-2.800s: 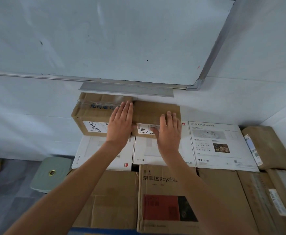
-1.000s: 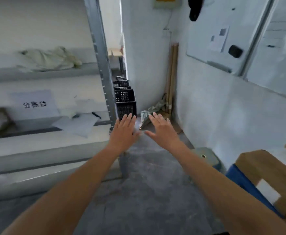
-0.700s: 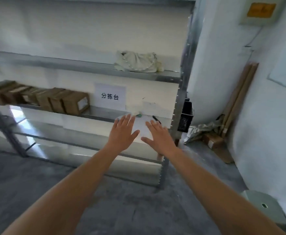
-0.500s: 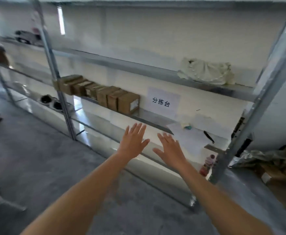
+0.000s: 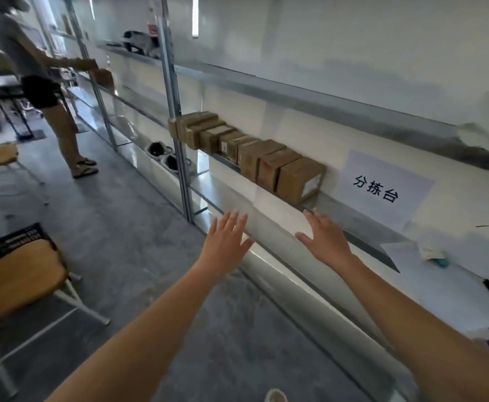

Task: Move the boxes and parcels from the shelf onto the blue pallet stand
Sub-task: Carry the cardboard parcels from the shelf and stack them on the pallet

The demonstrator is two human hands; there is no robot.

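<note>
A row of several brown cardboard boxes (image 5: 249, 153) stands on the middle level of a metal shelf (image 5: 350, 210), running from a grey upright to a white paper sign (image 5: 382, 188). The nearest box (image 5: 299, 179) bears a white label. My left hand (image 5: 227, 242) and my right hand (image 5: 324, 239) are stretched out in front of me, fingers straight and spread, empty, below and in front of the nearest box, touching nothing. The blue pallet stand is out of view.
Another person (image 5: 34, 74) stands at the far left by the shelf, holding a brown box. A wooden-seated folding chair (image 5: 19, 280) and a black crate (image 5: 14, 237) sit at my left. A grey shelf upright (image 5: 176, 111) rises beside the boxes. Grey concrete floor lies between.
I have turned from the stacked boxes by the wall toward the shelf. The row of boxes has come nearer and my empty hands have spread apart below it.
</note>
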